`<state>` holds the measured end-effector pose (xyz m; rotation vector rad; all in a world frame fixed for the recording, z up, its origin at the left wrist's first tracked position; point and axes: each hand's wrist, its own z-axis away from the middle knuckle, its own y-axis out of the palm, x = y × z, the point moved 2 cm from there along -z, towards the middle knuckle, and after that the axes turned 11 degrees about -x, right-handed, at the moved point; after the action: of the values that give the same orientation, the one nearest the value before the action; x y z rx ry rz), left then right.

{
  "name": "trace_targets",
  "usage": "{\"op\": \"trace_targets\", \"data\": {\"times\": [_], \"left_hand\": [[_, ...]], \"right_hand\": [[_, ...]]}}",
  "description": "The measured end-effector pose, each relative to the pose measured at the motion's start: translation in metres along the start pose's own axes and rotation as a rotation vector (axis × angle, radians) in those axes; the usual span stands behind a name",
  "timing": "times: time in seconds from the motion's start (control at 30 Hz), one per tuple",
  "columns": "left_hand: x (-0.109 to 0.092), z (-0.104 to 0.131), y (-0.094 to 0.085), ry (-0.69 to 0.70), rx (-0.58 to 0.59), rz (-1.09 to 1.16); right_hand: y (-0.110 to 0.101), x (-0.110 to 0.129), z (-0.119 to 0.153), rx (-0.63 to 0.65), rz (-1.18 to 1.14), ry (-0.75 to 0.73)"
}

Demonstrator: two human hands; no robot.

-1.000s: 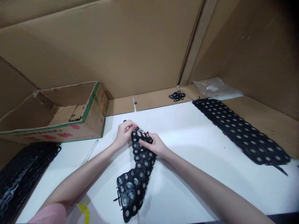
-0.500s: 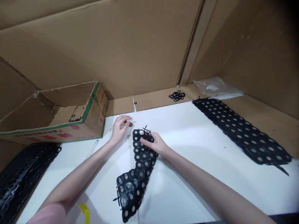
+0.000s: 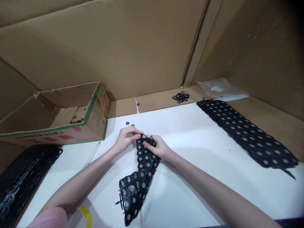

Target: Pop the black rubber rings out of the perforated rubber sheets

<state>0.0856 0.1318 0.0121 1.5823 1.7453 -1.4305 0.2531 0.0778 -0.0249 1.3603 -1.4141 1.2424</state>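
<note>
A flexible black sheet of joined rings with pale round centres [image 3: 142, 174] lies bent on the white table in front of me. My right hand [image 3: 155, 146] grips its far end, thumb on top and fingers underneath. My left hand [image 3: 129, 138] is at the far left corner of the same sheet, thumb and fingertips pinched together on its edge. Whether a small part sits between those fingertips is hidden. Just beyond my left hand lies a small black ring [image 3: 127, 123], with a second ring partly covered by the fingers.
At left stands an open cardboard box [image 3: 71, 133] with several black rings inside. Black strips [image 3: 26, 177] are stacked before it, near a clear pen-like stick [image 3: 92, 154]. Loose rings [image 3: 180, 97] pile at the back. A larger dotted black sheet [image 3: 247, 133] and plastic bag [image 3: 222, 88] lie right.
My left hand has moved right and toward me, from the loose rings to the sheet's far corner, uncovering one ring. My right hand keeps its hold on the sheet.
</note>
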Motion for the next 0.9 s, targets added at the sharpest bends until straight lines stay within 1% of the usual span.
{"op": "trace_targets", "data": {"times": [0.03, 0.07, 0.1, 0.17, 0.27, 0.33, 0.4, 0.47, 0.57, 0.7, 0.77, 0.83, 0.9], "left_hand": [[-0.001, -0.002, -0.002, -0.035, -0.027, 0.007], [-0.003, -0.003, -0.003, -0.039, -0.042, -0.002], [-0.006, -0.003, -0.005, -0.009, -0.046, -0.023], [-0.016, -0.002, -0.008, 0.125, -0.055, -0.082], [-0.025, 0.004, -0.011, 0.315, -0.086, -0.15], [-0.025, 0.008, -0.008, 0.373, -0.024, -0.174], [-0.022, 0.01, -0.004, 0.359, 0.038, -0.161], [-0.018, 0.009, -0.001, 0.278, 0.037, -0.112], [-0.013, 0.007, 0.003, 0.1, 0.042, -0.001], [-0.005, 0.005, 0.007, -0.22, 0.038, 0.222], [-0.002, 0.005, 0.01, -0.351, 0.029, 0.323], [-0.001, 0.005, 0.011, -0.423, 0.028, 0.387], [-0.002, 0.005, 0.013, -0.462, 0.02, 0.427]], "right_hand": [[0.001, -0.001, 0.001, -0.001, 0.02, 0.006], [0.001, -0.002, 0.001, -0.009, 0.034, 0.016], [0.001, -0.002, 0.001, -0.024, 0.038, 0.026], [0.0, -0.003, 0.001, -0.057, 0.022, 0.042], [-0.002, -0.002, -0.001, -0.068, -0.009, 0.05], [-0.002, 0.0, -0.001, -0.044, -0.039, 0.042], [-0.001, 0.003, 0.0, -0.014, -0.062, 0.035], [0.0, 0.005, 0.001, 0.001, -0.064, 0.04], [0.001, 0.008, 0.002, -0.013, -0.039, 0.065], [0.0, 0.011, 0.002, -0.032, -0.001, 0.086], [-0.001, 0.012, 0.002, -0.032, 0.0, 0.082], [-0.002, 0.013, 0.002, -0.031, -0.009, 0.082], [-0.003, 0.013, 0.002, -0.034, -0.009, 0.092]]}}
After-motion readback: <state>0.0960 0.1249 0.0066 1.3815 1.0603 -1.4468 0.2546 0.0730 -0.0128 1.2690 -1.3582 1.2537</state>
